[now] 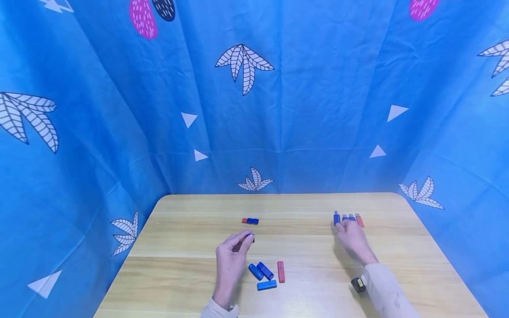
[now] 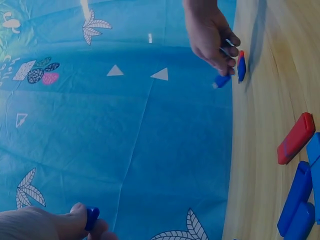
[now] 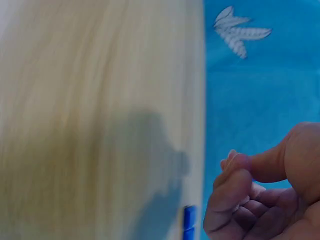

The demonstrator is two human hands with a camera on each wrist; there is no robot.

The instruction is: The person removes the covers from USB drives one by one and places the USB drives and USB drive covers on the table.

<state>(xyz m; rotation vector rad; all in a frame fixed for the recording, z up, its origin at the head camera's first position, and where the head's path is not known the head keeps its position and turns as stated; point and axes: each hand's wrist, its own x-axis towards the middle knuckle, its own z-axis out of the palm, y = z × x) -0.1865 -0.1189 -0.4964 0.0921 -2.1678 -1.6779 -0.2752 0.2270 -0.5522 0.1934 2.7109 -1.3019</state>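
My left hand [image 1: 230, 264] pinches a small blue piece [image 2: 92, 218], and my right hand [image 1: 354, 238] a blue USB stick [image 1: 336, 219], three more sticks [image 1: 359, 220] being near this hand.

My left-wrist feed showed a small dark-blue piece [image 2: 92, 218], partly hidden, pinched between thumb and finger of the left hand [image 1: 232, 260]. Beyond it I saw three short pieces [image 1: 250, 221], one red and two blue, in a tight row. Toward the far right a blue stick [image 1: 336, 219], two darker sticks [image 1: 351, 217] partly covered by the right hand [image 1: 355, 238] and a red stick [image 1: 359, 221] stood side by side, metal ends pointing away; I couldn't tell whether that hand gripped one. Nearer me, two slanted blue sticks [image 1: 256, 271] lay together, a lighter blue stick [image 1: 267, 285] crosswise just below, a coral-red stick [image 1: 281, 272] to the right.
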